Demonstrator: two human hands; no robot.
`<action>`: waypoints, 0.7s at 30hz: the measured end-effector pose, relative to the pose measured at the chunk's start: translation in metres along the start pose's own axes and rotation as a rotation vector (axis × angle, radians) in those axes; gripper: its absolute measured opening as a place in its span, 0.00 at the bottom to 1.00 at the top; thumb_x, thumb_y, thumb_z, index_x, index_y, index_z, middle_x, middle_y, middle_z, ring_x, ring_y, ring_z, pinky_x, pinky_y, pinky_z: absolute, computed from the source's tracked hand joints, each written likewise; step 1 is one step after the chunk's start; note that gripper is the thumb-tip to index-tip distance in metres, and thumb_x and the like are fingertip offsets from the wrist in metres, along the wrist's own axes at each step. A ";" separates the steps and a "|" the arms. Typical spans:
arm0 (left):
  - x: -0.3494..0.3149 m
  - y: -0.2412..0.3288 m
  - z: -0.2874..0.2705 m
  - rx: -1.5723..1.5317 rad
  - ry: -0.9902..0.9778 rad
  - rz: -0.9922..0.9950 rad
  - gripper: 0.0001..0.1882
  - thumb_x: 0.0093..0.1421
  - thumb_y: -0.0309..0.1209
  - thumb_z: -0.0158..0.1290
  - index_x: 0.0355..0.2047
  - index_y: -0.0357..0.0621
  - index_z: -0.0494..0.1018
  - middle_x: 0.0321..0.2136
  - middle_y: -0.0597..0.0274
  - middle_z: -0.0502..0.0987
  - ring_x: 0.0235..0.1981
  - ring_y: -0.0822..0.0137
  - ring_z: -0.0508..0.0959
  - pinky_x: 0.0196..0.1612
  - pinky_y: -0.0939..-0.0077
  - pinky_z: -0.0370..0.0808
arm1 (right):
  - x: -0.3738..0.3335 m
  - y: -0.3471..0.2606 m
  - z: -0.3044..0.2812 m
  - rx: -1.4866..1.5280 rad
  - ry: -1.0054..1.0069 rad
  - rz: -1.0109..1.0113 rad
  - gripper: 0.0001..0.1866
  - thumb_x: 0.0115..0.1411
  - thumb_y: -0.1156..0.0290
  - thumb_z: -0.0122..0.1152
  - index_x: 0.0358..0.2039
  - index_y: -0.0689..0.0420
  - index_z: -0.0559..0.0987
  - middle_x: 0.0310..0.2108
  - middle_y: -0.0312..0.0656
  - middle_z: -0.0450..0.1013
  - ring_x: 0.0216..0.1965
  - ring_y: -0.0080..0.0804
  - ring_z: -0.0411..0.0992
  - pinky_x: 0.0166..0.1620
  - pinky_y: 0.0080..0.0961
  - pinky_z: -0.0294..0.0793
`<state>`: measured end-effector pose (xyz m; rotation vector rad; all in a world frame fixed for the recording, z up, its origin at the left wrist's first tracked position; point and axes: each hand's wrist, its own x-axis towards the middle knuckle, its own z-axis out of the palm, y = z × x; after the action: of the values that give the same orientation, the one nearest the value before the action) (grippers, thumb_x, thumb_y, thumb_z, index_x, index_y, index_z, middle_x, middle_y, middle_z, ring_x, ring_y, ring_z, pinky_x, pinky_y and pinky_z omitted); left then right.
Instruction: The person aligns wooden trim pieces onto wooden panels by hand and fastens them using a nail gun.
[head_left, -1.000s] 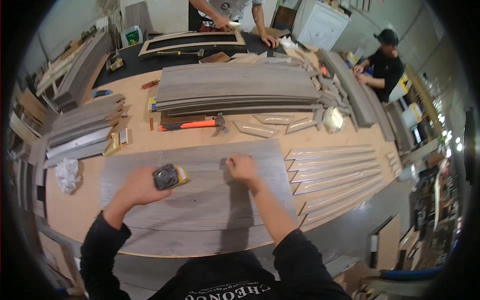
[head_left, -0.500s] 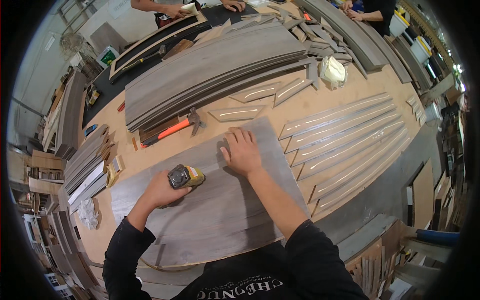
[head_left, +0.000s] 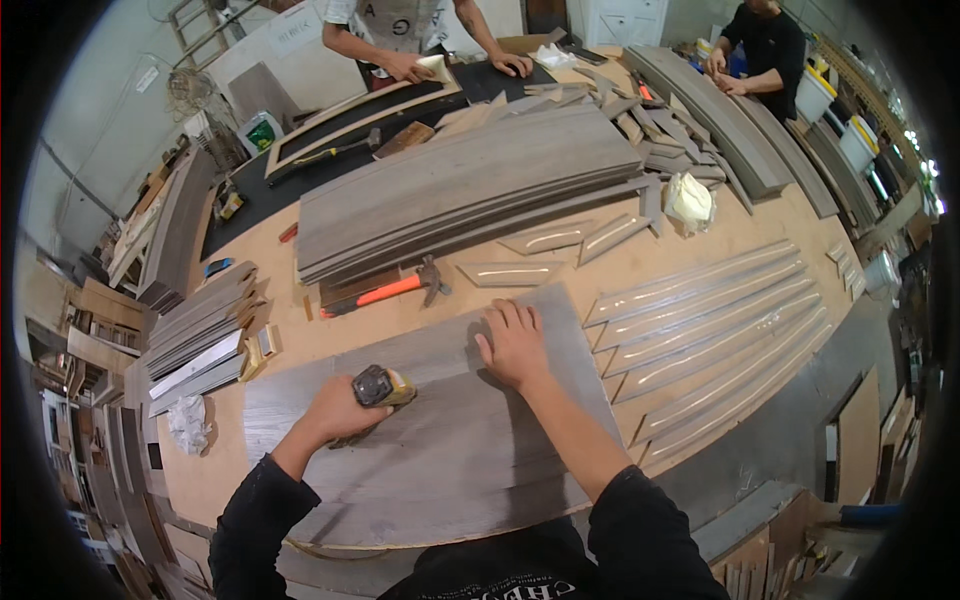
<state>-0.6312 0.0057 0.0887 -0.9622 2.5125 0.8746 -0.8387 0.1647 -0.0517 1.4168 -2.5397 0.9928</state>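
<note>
**A:** What are the hands doing?

**B:** The left hand (head_left: pixel 335 408) grips a black-and-yellow tool (head_left: pixel 385 387) over the left part of a wide grey board (head_left: pixel 430 450); whether the tool's lower end touches it is hidden. The right hand (head_left: pixel 515 345) is palm down near the board's far right corner, thumb and fingers spread, grasping nothing.

**A:** Is there any writing?

**B:** Pale printed lettering crosses the wearer's black shirt (head_left: pixel 470 575), partly cut off by the lower edge. Large dark characters mark a co-worker's light apron (head_left: pixel 400 25). A white panel (head_left: pixel 292 32) at the back bears faint writing. The tool's yellow side has a marking too small to read.

**A:** And nearby?

**B:** An orange-handled hammer (head_left: pixel 392 290) lies beyond the board; grey strips (head_left: pixel 700 310) with pale lines along them lie to its right.
</note>
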 end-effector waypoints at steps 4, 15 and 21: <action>-0.018 -0.034 -0.006 -0.074 0.076 -0.061 0.21 0.42 0.41 0.61 0.30 0.36 0.77 0.21 0.49 0.78 0.24 0.52 0.79 0.31 0.66 0.75 | 0.003 -0.007 0.001 -0.066 0.005 -0.026 0.23 0.52 0.61 0.58 0.47 0.55 0.69 0.52 0.44 0.63 0.57 0.41 0.57 0.58 0.48 0.53; -0.018 -0.050 -0.014 -0.026 0.091 -0.120 0.20 0.43 0.40 0.62 0.30 0.34 0.76 0.18 0.56 0.77 0.18 0.65 0.77 0.26 0.72 0.74 | 0.014 -0.105 0.074 0.106 -0.151 0.041 0.22 0.55 0.61 0.55 0.49 0.54 0.67 0.53 0.43 0.61 0.58 0.41 0.56 0.59 0.49 0.52; -0.019 -0.047 -0.020 -0.090 0.046 -0.195 0.22 0.41 0.42 0.61 0.29 0.33 0.76 0.22 0.46 0.78 0.27 0.53 0.80 0.33 0.67 0.75 | 0.011 -0.105 0.079 0.092 -0.124 0.040 0.20 0.55 0.64 0.55 0.48 0.54 0.67 0.52 0.42 0.62 0.57 0.40 0.57 0.58 0.48 0.53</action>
<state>-0.5869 -0.0252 0.0925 -1.2453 2.3833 0.9205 -0.7436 0.0733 -0.0569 1.5017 -2.6517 1.0738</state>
